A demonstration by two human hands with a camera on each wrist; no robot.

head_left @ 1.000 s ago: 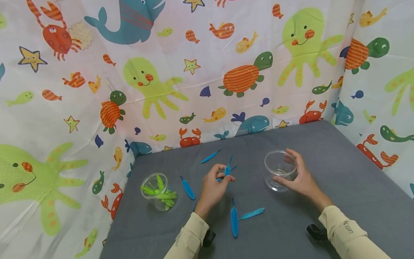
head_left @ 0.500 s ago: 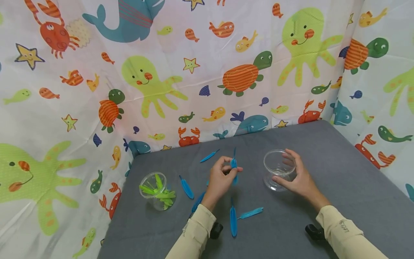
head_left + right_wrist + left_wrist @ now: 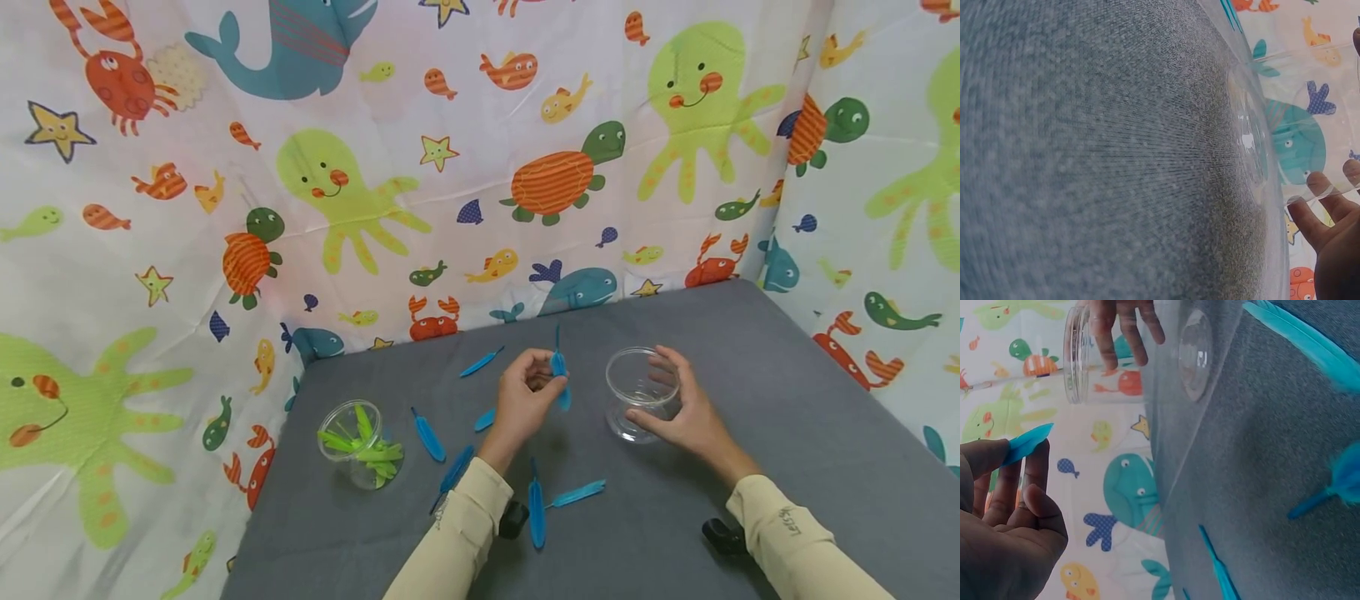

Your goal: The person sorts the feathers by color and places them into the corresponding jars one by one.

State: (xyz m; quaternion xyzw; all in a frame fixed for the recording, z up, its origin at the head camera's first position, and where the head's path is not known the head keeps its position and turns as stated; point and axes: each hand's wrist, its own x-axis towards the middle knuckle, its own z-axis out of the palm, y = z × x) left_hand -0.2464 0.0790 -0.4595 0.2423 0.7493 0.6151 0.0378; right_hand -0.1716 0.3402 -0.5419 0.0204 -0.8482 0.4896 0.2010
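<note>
My left hand [image 3: 521, 404] pinches a bright blue feather [image 3: 558, 364] between thumb and fingers, its thin quill pointing up. It is raised over the table, a little left of a clear plastic jar [image 3: 628, 385]. In the left wrist view the feather [image 3: 1025, 445] sticks out past the fingertips, apart from the jar's rim. My right hand [image 3: 693, 425] holds the jar from the right, thumb in front and fingers round the far side. The jar stands upright and has nothing in it. The right wrist view catches the fingers [image 3: 1329, 219] along its wall.
A second clear jar [image 3: 352, 408] with green feathers in it stands at the left. Several blue feathers lie around, including one at the back [image 3: 482, 362], one at the left [image 3: 429, 435] and one in front [image 3: 537, 512]. Patterned cloth walls [image 3: 480, 208] border the grey table [image 3: 645, 533].
My left hand has moved right and slightly up with the feather, closer to the jar. Blue feathers it covered on the table now show. The right hand keeps its hold on the jar.
</note>
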